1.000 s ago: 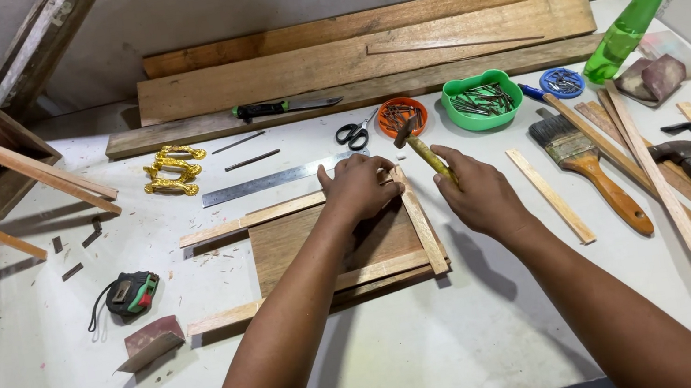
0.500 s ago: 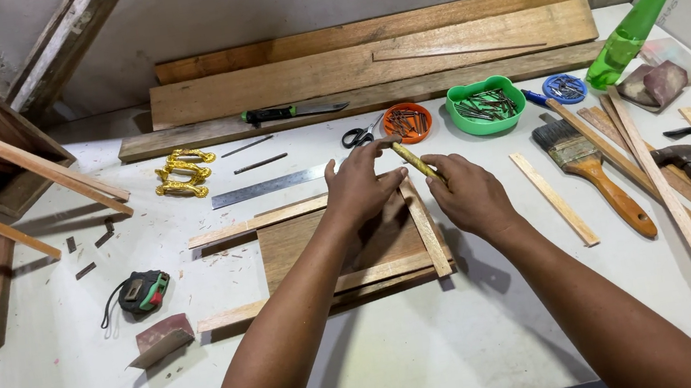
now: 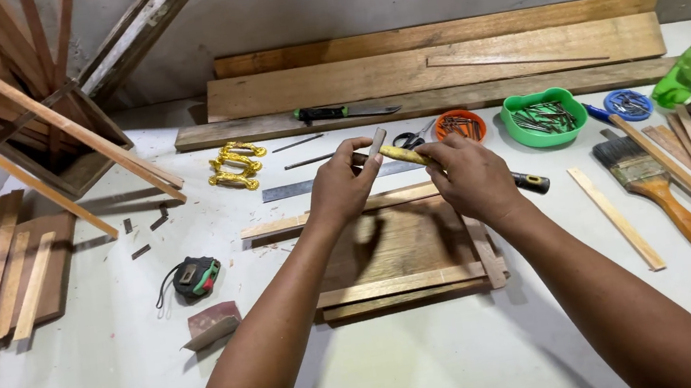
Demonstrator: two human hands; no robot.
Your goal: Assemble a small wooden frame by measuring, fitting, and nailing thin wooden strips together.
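1. Step judged: trimming or marking a small wood piece (image 3: 376, 142) above the wooden frame (image 3: 398, 254) on the tabletop (image 3: 386, 366).
2. Left hand (image 3: 343, 187) pinched the piece, a short, grey-brown sliver, tilted.
3. Right hand (image 3: 469, 176) gripped a yellow-handled tool (image 3: 412, 157), tip touching the piece.
4. The next move likely called for steady pressure.

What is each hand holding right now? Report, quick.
Left hand: closed, pinching a small flat grey-brown wooden piece.
Right hand: closed on a slim yellow-handled tool.
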